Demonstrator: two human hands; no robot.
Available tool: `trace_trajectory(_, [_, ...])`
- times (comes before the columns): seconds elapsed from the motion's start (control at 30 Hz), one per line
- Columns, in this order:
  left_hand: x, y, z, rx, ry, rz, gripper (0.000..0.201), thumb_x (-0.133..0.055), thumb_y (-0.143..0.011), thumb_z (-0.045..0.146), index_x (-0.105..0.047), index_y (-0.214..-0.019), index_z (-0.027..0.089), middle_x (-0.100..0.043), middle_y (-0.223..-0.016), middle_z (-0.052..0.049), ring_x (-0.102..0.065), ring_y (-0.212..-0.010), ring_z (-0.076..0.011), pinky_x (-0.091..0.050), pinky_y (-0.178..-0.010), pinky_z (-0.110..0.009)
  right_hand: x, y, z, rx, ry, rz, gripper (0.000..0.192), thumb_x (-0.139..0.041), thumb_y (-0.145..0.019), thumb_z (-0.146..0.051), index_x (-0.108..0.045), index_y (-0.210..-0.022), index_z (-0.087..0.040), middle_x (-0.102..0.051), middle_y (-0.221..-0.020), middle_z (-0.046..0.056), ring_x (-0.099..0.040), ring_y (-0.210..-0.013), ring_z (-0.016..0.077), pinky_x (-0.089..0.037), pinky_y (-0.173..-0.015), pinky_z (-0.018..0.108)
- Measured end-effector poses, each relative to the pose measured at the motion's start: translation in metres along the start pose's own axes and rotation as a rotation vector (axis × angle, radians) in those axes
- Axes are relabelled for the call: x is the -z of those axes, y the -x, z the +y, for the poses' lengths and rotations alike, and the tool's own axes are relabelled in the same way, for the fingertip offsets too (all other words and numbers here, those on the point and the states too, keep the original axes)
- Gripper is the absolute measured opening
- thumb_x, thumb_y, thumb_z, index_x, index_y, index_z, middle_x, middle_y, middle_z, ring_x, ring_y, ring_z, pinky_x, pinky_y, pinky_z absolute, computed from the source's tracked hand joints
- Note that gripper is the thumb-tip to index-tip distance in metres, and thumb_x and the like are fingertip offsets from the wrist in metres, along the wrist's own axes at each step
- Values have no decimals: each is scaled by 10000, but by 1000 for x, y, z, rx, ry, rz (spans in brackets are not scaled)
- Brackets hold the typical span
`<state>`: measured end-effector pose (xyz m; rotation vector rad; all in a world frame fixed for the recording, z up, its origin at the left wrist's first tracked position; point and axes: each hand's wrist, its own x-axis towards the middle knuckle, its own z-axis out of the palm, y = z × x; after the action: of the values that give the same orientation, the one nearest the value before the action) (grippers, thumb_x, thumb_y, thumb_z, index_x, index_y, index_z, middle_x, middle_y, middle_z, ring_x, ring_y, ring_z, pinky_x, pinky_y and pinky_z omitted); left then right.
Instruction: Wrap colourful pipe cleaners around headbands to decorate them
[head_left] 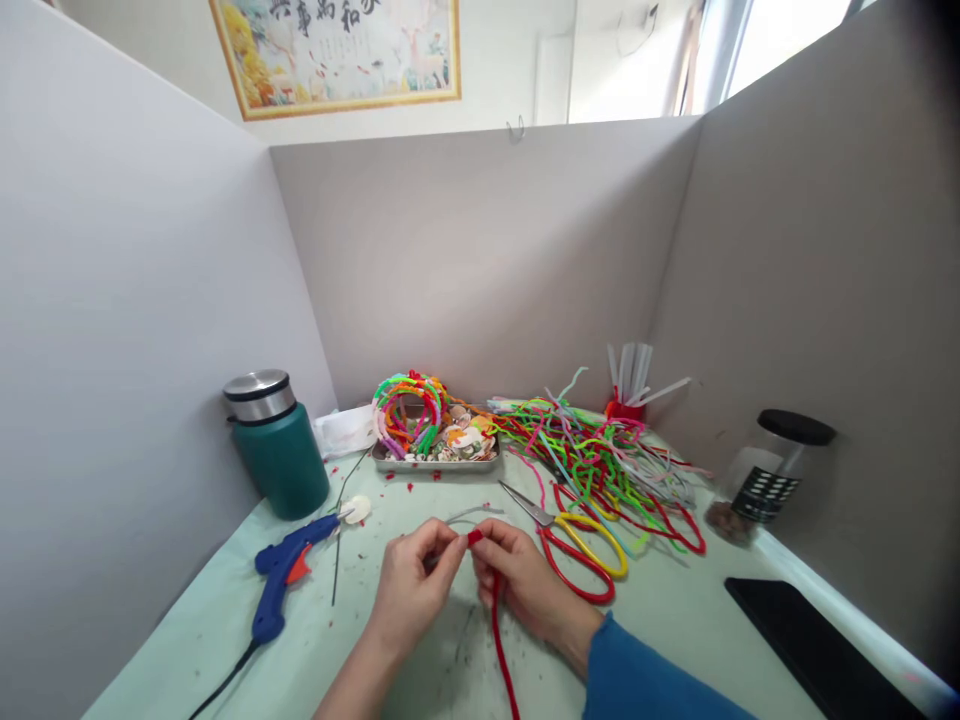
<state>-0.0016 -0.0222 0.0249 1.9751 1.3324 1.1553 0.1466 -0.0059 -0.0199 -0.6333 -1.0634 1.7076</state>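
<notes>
Near the front middle of the table, my left hand [426,566] pinches the short end of a red pipe cleaner [501,645] between thumb and fingertips. My right hand [517,580] grips the same red length just beside it, so the two hands nearly touch. From under my right fingers the long tail hangs down toward the bottom edge. A thin grey wire-like strand [474,512] lies just beyond my fingertips. Right of my right hand rest scissors [551,520] with red and yellow handles, blades pointing away to the left. What my curled fingers cover is hidden.
Left stand a blue glue gun [281,575], a white disc [356,510] by its nozzle and a green bottle [281,460]. Behind are a tray [435,466] of colourful rings and a tangled pipe cleaner pile [592,450]. Right: a jar [772,480], a black phone-like slab [817,645] and partition walls [487,260].
</notes>
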Motion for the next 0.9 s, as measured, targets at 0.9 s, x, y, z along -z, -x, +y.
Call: trace_trajectory(0.9, [-2,-1,-4,0,-257,-121,276,-434,-799,186,-681,-917,224,-711,-857,-40,-623,-757,-179,-417,-686,-250,-5,14,-5,628,962,148,145,-523,-841,-211,-662,-826,-170,-620,-698,30,-548,-640,137,-430,-600,249])
